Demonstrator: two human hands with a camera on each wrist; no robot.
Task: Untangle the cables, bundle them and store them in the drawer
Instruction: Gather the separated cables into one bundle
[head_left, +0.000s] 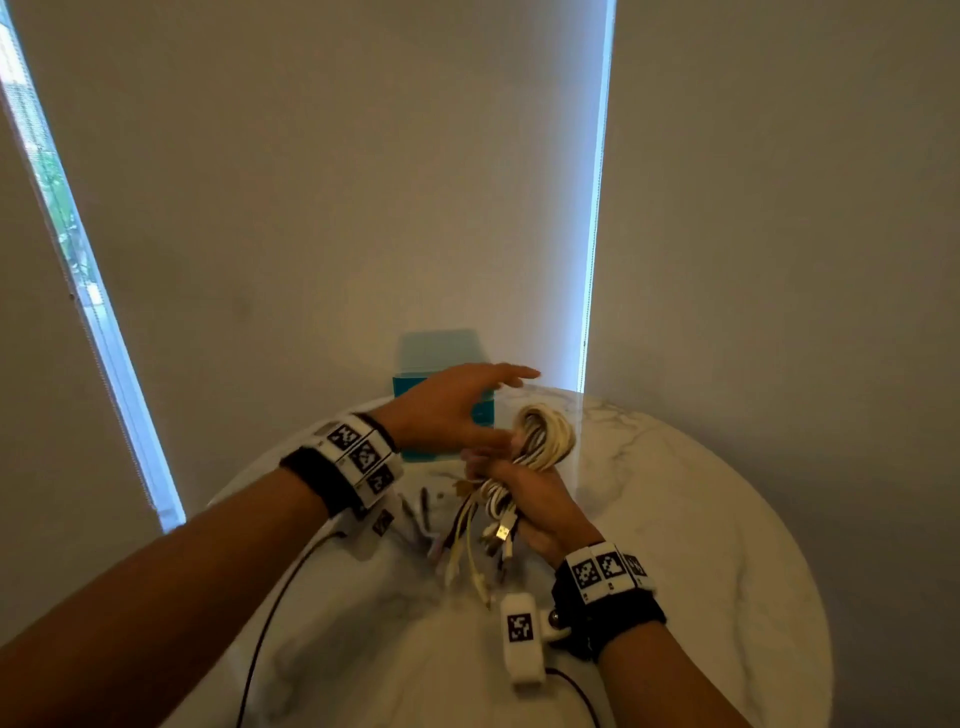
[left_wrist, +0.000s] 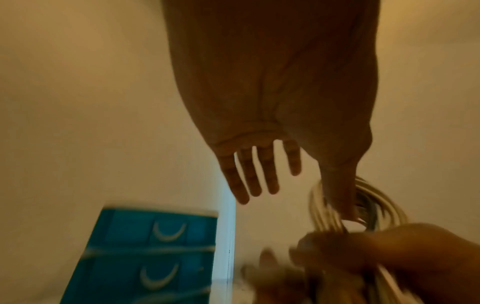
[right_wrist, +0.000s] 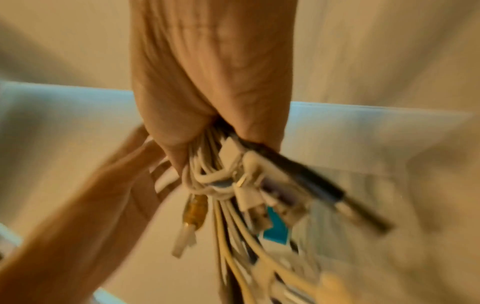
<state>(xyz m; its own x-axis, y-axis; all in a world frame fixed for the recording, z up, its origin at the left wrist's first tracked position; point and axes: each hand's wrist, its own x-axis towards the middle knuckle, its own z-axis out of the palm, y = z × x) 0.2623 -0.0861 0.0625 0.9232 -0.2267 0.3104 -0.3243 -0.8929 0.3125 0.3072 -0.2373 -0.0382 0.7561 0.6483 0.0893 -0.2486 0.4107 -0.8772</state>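
Leftmost in head view: blue drawer unit at far edge of marble table, drawers shut, curved pale handles seen in left-wrist view. Next: left hand flat, fingers straight and spread, holding nothing, hovering in front of drawer unit and just above the coil; thumb appears to sit against the loops, contact not certain. Right of that: cable bundle, mostly cream/white with some dark strands, looped end up, plug ends hanging toward table. Right hand wrapped tight around bundle's middle, held above table, near drawer unit. Judgement: bundling about done, storing not begun. For this step: keep right-hand clamp on the waist so loops don't spring; tuck dangling connectors into the coil first; use free left hand to pull one drawer fully out by its handle; feed looped end in first, release only once the bundle is seated. Risk: loose tails snagging the drawer lip. Writing: no brand or text legible; only black-and-white square markers on wristbands.
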